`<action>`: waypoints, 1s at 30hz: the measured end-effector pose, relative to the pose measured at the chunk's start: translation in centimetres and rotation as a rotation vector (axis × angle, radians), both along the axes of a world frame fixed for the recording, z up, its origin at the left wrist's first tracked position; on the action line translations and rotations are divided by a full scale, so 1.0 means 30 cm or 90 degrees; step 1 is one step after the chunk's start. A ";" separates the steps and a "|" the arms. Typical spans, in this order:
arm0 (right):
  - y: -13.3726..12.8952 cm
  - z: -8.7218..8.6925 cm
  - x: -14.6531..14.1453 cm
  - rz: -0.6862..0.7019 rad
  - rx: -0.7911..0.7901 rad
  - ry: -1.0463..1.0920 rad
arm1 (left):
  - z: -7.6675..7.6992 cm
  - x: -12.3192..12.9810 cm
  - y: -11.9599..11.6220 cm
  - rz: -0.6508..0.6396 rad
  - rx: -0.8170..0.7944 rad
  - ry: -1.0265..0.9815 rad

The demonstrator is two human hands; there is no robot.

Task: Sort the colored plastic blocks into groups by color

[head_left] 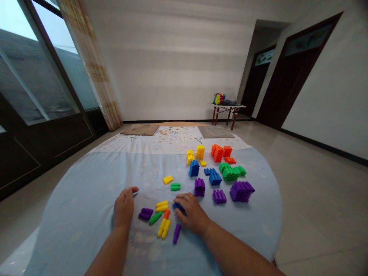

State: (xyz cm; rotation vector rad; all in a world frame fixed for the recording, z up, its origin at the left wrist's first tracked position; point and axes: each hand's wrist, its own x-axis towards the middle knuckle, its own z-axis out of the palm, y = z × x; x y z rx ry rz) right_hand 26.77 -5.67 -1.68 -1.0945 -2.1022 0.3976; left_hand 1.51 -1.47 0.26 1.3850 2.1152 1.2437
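Here's the right hand (192,210), fingers curled over a blue piece (179,207), thumb on its near side; whether they're pinching it, I cannot tell. Over to the left hand (124,205), resting well left of that blue piece, thumb side up, nothing visible in its grasp; whether its fingers are spread or pressed together, cannot tell!

Just left of the blue piece, a yellow pair (161,206); farther left, a green piece (155,218) and a purple pair (145,214). Near and left of it, an orange-and-yellow cluster (164,225); straight on the near side, a lone purple piece (176,234). Beyond it, a green pair (175,186). And out beyond and to its right, the stacks: purple stack (242,191), blue stack (194,168), green stack (230,171), orange stack (217,153), all on the pale-blue cloth (86,199) that spreads around it.
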 end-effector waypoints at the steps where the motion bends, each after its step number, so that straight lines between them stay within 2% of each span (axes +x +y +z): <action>1: 0.001 0.000 0.000 0.000 -0.002 0.006 | 0.004 -0.005 0.001 -0.006 -0.006 0.004; 5: 0.003 0.002 0.000 -0.009 0.000 0.034 | 0.035 -0.018 0.010 -0.040 -0.054 0.048; 9: -0.005 0.007 0.001 -0.014 0.006 0.045 | 0.060 -0.020 0.011 -0.062 -0.115 0.154; 15: -0.004 0.061 -0.025 -0.019 0.021 0.021 | 0.025 -0.019 -0.008 -0.044 -0.145 0.298; 19: 0.050 0.128 -0.069 -0.081 -0.003 -0.066 | -0.008 -0.021 -0.020 -0.045 -0.135 0.386; 22: 0.105 0.160 -0.109 -0.137 -0.022 -0.174 | -0.019 -0.021 -0.020 -0.037 -0.140 0.408; 26: 0.164 0.158 -0.154 -0.209 -0.053 -0.322 | -0.018 -0.013 -0.021 -0.027 -0.135 0.387; 30: 0.184 0.140 -0.172 -0.261 -0.109 -0.398 | -0.008 -0.004 -0.029 -0.023 -0.127 0.364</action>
